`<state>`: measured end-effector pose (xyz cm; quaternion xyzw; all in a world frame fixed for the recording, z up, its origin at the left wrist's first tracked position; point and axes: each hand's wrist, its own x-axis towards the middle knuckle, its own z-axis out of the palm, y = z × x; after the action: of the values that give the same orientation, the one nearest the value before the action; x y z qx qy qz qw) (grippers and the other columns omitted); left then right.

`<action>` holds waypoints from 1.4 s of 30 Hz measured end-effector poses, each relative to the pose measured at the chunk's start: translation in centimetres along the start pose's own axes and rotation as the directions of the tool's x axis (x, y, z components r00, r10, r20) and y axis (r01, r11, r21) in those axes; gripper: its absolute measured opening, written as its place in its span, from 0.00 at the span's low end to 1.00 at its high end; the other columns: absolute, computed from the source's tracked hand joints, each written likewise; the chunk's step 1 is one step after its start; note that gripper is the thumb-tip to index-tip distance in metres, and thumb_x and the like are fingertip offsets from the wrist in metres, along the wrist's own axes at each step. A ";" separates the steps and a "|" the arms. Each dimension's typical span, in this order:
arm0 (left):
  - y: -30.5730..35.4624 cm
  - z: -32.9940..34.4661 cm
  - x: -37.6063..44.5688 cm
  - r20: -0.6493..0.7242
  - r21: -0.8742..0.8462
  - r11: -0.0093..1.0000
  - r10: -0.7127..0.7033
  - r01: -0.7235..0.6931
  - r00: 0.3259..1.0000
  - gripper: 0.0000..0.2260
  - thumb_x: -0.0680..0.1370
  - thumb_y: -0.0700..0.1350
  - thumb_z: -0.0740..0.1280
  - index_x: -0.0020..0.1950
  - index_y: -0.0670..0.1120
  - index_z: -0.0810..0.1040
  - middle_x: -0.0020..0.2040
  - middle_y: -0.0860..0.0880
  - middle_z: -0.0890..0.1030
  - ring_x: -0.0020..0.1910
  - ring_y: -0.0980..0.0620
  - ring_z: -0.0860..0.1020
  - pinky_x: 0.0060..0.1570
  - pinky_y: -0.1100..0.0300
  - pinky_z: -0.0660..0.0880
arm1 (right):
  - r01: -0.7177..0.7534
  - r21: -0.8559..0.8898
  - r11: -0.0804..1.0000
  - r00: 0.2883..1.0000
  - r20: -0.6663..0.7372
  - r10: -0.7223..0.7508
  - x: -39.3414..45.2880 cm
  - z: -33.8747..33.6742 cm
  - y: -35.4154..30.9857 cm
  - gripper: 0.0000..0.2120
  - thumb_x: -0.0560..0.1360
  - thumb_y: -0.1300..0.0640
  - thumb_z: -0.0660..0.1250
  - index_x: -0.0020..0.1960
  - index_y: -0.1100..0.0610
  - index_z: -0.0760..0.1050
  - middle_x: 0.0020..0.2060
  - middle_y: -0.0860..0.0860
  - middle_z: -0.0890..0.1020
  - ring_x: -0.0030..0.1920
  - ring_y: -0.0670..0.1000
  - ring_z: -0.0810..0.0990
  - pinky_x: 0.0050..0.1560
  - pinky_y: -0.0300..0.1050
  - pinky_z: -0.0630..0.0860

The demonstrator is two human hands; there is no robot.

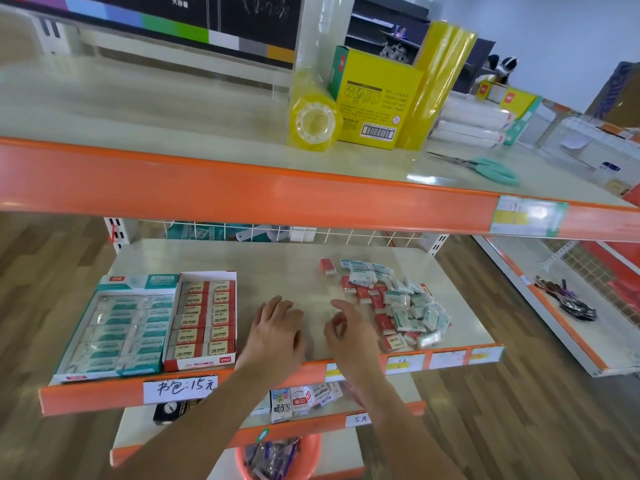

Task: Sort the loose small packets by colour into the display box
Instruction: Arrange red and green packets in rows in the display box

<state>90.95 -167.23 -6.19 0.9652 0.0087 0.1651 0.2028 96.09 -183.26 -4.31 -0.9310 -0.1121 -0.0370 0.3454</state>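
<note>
Loose small packets (394,303), red ones and teal-and-white ones mixed, lie in a heap on the right part of the middle shelf (294,271). On the left part of that shelf stand two display boxes side by side and touching: the teal box (114,323) is filled with teal packets in rows, and the red box (204,320) just right of it holds rows of red packets marked 2B. Both hands hover over the bare stretch between boxes and heap. The left hand (277,327) is spread, palm down, its grip wide and holding nothing. The right hand (349,327) is nearer the heap, fingers loosely curled with thumb and forefinger apart; it holds nothing that I can see. Scissors (485,166) lie on the upper shelf.
</note>
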 end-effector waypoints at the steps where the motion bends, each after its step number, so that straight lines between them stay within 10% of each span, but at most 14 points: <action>1: 0.0 0.0 0.0 0.002 -0.005 1.000 -0.002 0.002 1.000 0.14 0.75 0.48 0.60 0.58 0.46 0.77 0.60 0.46 0.76 0.68 0.44 0.67 0.69 0.45 0.64 | 0.009 0.012 1.000 1.000 -0.015 -0.009 -0.1 0.1 0.0 0.17 0.76 0.60 0.65 0.64 0.50 0.75 0.45 0.45 0.79 0.37 0.42 0.77 0.34 0.33 0.71; 9: 0.2 -0.4 -0.1 0.005 -0.006 1.000 0.003 -0.002 1.000 0.14 0.76 0.47 0.60 0.58 0.46 0.77 0.60 0.47 0.76 0.67 0.45 0.67 0.69 0.47 0.64 | -0.009 -0.186 0.983 0.999 0.045 0.017 1.5 0.3 1.9 0.29 0.74 0.59 0.62 0.74 0.48 0.63 0.70 0.49 0.72 0.71 0.56 0.66 0.72 0.51 0.62; 27: 0.8 -1.8 0.7 -0.020 0.089 0.995 0.049 -0.047 0.999 0.17 0.70 0.44 0.69 0.59 0.47 0.77 0.62 0.44 0.75 0.66 0.41 0.70 0.64 0.44 0.70 | 0.152 -0.068 0.986 0.986 -0.055 -0.156 1.2 -0.5 -1.0 0.21 0.73 0.51 0.73 0.65 0.48 0.75 0.49 0.41 0.81 0.54 0.47 0.76 0.57 0.41 0.70; 42: -5.4 -7.7 0.6 -0.117 0.171 0.981 -0.073 0.092 0.990 0.17 0.72 0.43 0.67 0.61 0.47 0.76 0.65 0.45 0.73 0.69 0.42 0.66 0.66 0.44 0.67 | 0.296 0.031 0.955 0.951 0.084 -0.298 2.6 3.1 -8.5 0.21 0.75 0.41 0.69 0.64 0.48 0.76 0.55 0.42 0.80 0.57 0.46 0.74 0.57 0.41 0.71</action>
<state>89.27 -159.21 -1.49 0.9675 0.0745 0.2083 0.1227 96.64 -174.50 -0.93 -0.9011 -0.2662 -0.0464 0.3390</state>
